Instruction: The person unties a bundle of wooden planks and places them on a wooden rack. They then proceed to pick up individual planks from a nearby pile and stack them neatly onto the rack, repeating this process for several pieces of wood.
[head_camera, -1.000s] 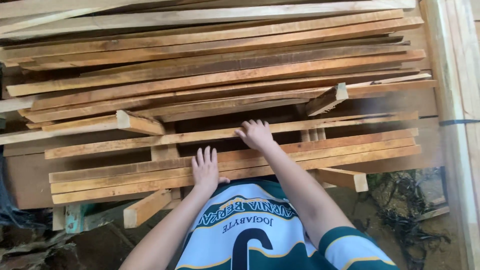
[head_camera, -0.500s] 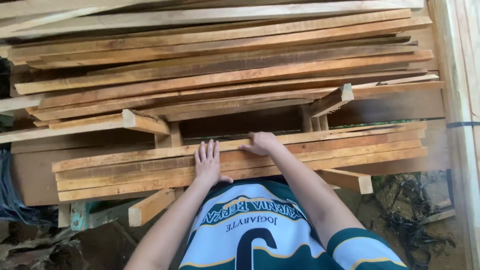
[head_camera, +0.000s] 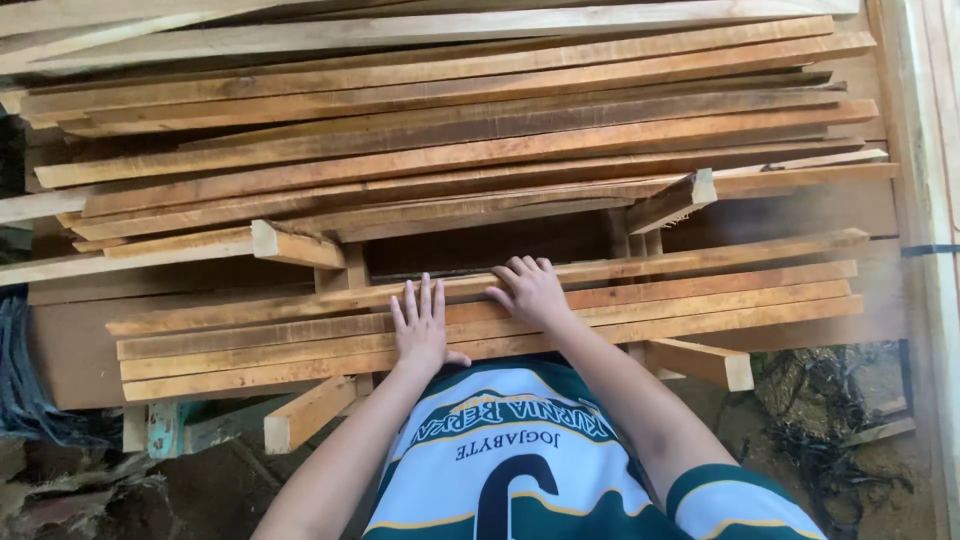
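- Hands first: left hand (head_camera: 422, 330) lies flat, fingers spread and pointing away from the body, palm down on the near slats (head_camera: 480, 325). Nothing gripped, it's just pressing on top.
- Right hand (head_camera: 530, 290) sits a bit farther out, fingers loosely curled over the far edge of the top slat in that bundle. Looks like a light hook, not a full clench.
- Slats run left to right, so their long axis crosses both forearms at roughly a right angle. The hands sit near the bundle's middle, side by side and close together.
- Bundle rests on cross pieces (head_camera: 305, 412), right against the person's shirt (head_camera: 520, 470).
- Bigger plank stack (head_camera: 450, 130) lies beyond the fingertips, past a dark gap.
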